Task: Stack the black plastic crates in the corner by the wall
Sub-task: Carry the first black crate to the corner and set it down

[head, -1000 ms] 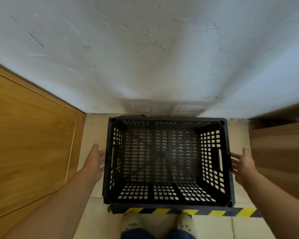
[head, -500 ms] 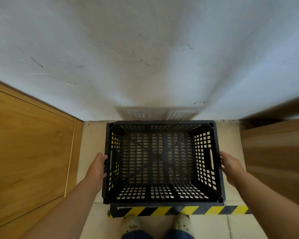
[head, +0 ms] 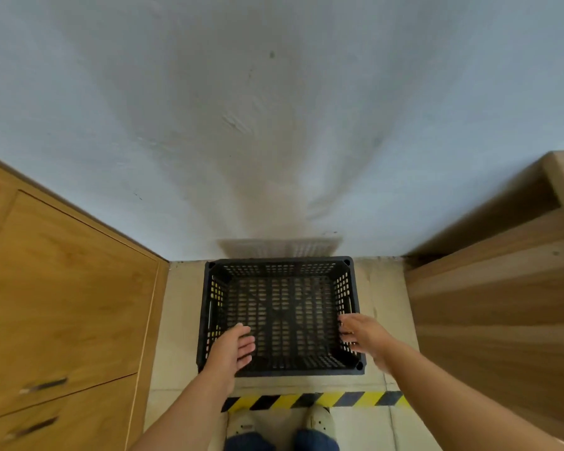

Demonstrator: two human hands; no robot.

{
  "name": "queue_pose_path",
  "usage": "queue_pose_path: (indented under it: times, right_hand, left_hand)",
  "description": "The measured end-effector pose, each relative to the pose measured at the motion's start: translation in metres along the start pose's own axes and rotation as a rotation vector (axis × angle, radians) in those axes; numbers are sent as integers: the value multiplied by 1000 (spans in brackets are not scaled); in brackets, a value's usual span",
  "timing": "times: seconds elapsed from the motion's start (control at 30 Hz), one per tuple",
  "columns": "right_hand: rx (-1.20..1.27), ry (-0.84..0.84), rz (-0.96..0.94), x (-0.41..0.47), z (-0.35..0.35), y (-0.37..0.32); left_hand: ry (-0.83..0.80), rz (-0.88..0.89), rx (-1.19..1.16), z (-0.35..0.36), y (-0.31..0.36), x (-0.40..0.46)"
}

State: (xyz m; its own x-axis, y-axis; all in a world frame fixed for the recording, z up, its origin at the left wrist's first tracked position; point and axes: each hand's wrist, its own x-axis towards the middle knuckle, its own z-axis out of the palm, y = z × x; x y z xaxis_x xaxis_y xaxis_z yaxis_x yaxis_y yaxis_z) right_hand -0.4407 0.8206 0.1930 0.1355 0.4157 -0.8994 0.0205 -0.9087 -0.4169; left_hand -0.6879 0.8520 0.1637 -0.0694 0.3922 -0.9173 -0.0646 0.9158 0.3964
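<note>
Both hands, off the side handles a moment ago: left hand (head: pixel 233 349) and right hand (head: pixel 363 335) hover spread and empty above black crate (head: pixel 280 315), set on floor (head: pixel 179 320) against wall (head: pixel 274 125), seemingly released.

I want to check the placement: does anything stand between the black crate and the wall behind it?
Nothing visible does. The black crate sits on the floor tiles with its far rim at the wall. Both hands, left hand and right hand, are open above it.
</note>
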Motion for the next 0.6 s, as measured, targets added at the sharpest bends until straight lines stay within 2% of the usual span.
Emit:
queue_pose_path:
  times: [0.1, 0.3, 0.6]
  right_hand:
    - [-36, 28, -30, -47, -7, 5]
    - [47, 74, -87, -128, -28, 13]
    - [145, 251, -104, -239, -63, 49]
  left_hand:
    - [-31, 12, 12, 15, 10, -48]
    - [-106, 81, 26, 37, 23, -124]
    - [-280, 203, 248, 77, 30, -213]
